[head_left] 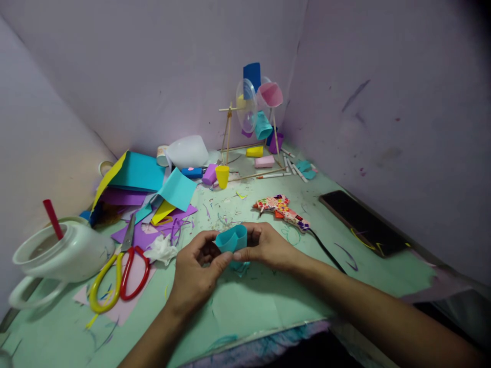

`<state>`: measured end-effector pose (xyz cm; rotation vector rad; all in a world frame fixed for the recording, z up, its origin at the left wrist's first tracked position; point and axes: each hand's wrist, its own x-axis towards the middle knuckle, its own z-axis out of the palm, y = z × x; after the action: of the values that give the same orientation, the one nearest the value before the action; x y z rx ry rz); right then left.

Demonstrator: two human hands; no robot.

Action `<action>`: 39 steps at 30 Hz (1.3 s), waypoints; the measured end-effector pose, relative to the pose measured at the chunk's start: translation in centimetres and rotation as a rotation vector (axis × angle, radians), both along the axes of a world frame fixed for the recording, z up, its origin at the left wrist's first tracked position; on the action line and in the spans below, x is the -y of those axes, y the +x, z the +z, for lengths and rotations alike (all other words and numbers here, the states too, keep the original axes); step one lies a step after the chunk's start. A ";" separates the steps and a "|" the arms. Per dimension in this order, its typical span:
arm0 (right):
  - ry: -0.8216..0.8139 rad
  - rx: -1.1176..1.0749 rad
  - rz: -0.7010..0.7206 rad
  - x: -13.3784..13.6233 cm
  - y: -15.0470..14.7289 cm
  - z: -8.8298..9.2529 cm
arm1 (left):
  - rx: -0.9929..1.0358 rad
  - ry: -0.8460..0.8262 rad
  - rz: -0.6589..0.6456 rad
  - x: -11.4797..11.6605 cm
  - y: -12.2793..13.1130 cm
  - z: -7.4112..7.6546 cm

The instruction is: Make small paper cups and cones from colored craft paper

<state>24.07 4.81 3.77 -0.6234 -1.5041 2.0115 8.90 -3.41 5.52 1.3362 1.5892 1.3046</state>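
Between my two hands is a small teal paper cup [232, 238], its open rim facing up and pinched inward at the front. My left hand [199, 266] grips its left side, thumb on the front wall. On the other side, my right hand [264, 245] holds it with the thumb in front and the fingers behind. Both thumbs nearly meet at the front. Teal paper scraps [241, 268] show on the table just below. Beyond my right hand lies a flower-patterned glue gun [282, 208] with a black cord.
Scissors [126, 271] with red and yellow handles and a white mug [72, 255] are at left. Coloured paper [138, 171] is piled behind them. A stick-framed wheel with paper cups [249, 105] stands at the back, near a yellow cup [222, 176]. A phone [364, 222] lies right.
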 end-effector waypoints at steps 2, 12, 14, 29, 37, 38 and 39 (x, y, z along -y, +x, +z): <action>0.011 0.008 0.001 0.0 0.0 0.1 | 0.006 -0.009 -0.008 0.0 0.0 0.1; 0.146 0.039 -0.001 0.6 0.0 0.6 | 0.146 0.000 0.019 0.2 -0.2 -0.1; 0.096 0.000 0.046 0.5 0.1 0.6 | 0.185 -0.004 0.031 0.2 -0.6 0.0; 0.392 0.347 -0.319 -4.2 0.1 2.9 | -0.001 -0.071 0.215 -0.5 -0.8 0.9; 0.398 0.544 -0.675 -13.8 -8.7 1.4 | -0.049 -0.034 0.339 -0.7 -1.8 0.5; 0.402 0.542 -0.712 -13.8 -9.8 0.9 | -0.050 -0.018 0.347 -0.6 -1.8 0.5; 0.402 0.534 -0.745 -13.7 -10.6 0.5 | -0.051 -0.011 0.348 -0.6 -1.9 0.5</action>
<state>13.48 18.49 4.26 -1.3652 -1.5669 0.9855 7.04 -2.78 6.05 1.1260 1.9244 1.4697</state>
